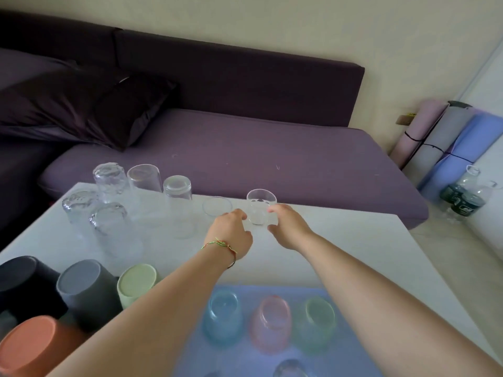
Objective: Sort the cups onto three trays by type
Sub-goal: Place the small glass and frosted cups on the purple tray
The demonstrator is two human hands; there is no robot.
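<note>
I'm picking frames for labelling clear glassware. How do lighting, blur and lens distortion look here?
Head view: soft, even daylight with faint shadows; the clear glasses almost vanish against the white table; the wide-angle lens bows the sofa backrest and table edge; the orange cup at the bottom left is blurred, while the small glass that the right hand pinches is fairly crisp.

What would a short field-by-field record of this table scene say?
table: white, beside purple sofa
right grip: holds upturned clear glass
left grip: at the same glass, hold unclear
blue tray: blue cup, pink cup, green cup, all upturned
near left: grey cup, black cup, orange cup, upturned
far left: more clear glasses, upturned
</note>
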